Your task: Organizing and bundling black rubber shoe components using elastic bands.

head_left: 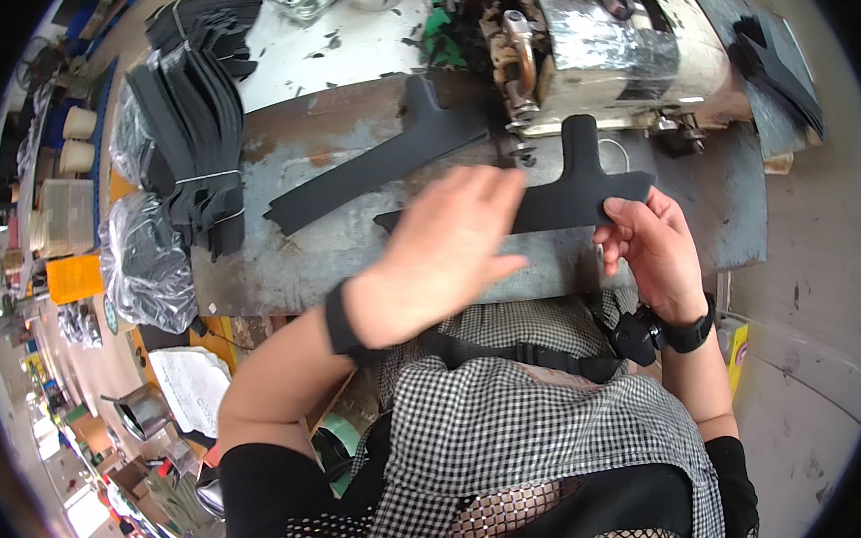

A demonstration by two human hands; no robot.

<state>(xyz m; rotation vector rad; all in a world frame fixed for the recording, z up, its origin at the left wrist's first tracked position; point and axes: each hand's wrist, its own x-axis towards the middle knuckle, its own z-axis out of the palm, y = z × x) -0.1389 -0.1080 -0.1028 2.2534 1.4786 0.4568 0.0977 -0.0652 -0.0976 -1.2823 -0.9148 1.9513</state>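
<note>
A black T-shaped flat piece (572,196), leather-like, lies across the near part of the metal table, its short tab pointing away from me. My right hand (654,241) pinches its right end between thumb and fingers. Over its left part stretches my left hand (449,248), slightly blurred, fingers extended and thumb apart. That hand covers part of the piece; whether it touches cannot be made out. Beyond and to the left lie more black T-shaped pieces (360,170), overlapping each other on the table.
A worn white machine (625,60) with metal fittings stands at the table's far right. Tied bundles of black strips (190,126) lie at the left, beside clear plastic bags (144,267). Another black stack (776,75) rests on the right-hand panel. The metal table (332,275) has a near edge before my apron.
</note>
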